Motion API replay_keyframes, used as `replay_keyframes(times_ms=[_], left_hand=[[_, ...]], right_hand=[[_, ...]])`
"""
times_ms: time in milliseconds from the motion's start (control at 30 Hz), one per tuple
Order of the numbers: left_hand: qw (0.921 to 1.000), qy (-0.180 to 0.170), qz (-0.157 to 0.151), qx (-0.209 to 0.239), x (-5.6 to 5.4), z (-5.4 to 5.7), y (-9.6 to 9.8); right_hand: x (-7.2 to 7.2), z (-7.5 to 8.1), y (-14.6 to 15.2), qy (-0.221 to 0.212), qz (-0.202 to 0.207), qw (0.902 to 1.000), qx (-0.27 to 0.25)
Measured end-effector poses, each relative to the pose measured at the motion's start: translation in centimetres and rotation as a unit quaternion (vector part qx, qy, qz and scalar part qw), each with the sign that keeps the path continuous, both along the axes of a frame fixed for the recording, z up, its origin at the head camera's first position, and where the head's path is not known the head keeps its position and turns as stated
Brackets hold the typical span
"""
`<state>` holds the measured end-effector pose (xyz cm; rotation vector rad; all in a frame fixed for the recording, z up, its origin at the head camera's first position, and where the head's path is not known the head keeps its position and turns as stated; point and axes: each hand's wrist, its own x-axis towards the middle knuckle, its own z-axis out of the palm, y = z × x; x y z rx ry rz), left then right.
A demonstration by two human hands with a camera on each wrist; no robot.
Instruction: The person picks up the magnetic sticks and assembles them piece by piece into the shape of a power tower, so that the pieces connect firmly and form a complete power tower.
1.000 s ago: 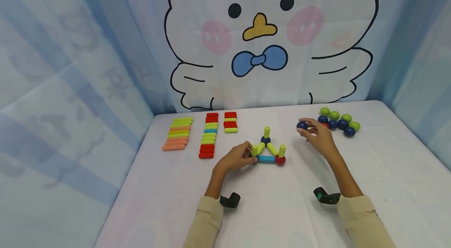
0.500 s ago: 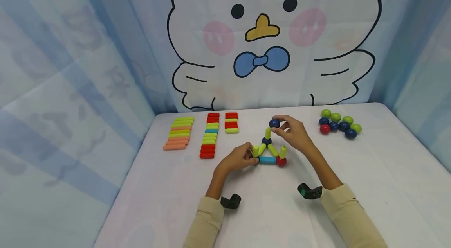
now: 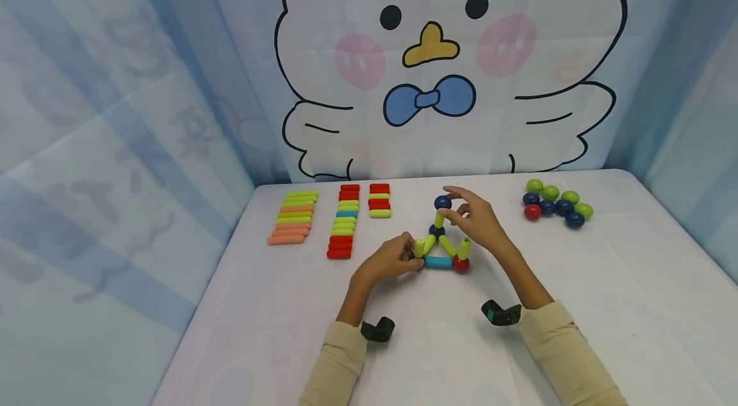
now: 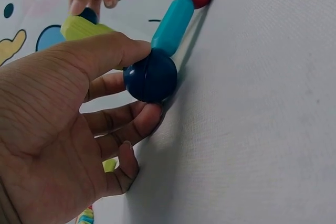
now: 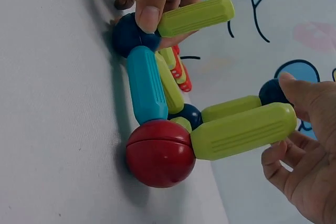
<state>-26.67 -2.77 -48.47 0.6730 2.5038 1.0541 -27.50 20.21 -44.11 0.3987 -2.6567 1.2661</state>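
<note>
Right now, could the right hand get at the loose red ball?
Probably yes: once the right hand releases the dark blue ball, only bare tablecloth seems to lie between that hand and the loose red ball.

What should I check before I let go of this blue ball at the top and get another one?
1. Left grip steadying the front-left blue ball: ok, thumb and fingers are on it.
2. Right grip holding the top blue ball: ok.
3. Top ball meeting the back green stick: ok, they seem to touch.
4. Top ball stuck firmly: cannot tell, so maybe let go gently.
5. Balls on the front-left stick and front-right stick: not ok, both tops are bare.
6. Spare balls ready: ok, grouped at the right.
</note>
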Motion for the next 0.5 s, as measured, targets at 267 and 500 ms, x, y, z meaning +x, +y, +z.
replay_keyframes(times_ms=[267, 500], left_hand=[[0.9992, -0.012, -0.037, 0.002, 0.2, 0.1, -0.5], [0.9963, -0.037, -0.077, -0.004, 0.2, 0.2, -0.9]], right_hand=[[0.6, -1.3, 3.4, 0.02, -0.072, 0.997, -0.023], [2.2, -2.8, 8.5, 0.05, -0.201, 0.9782, 0.018]])
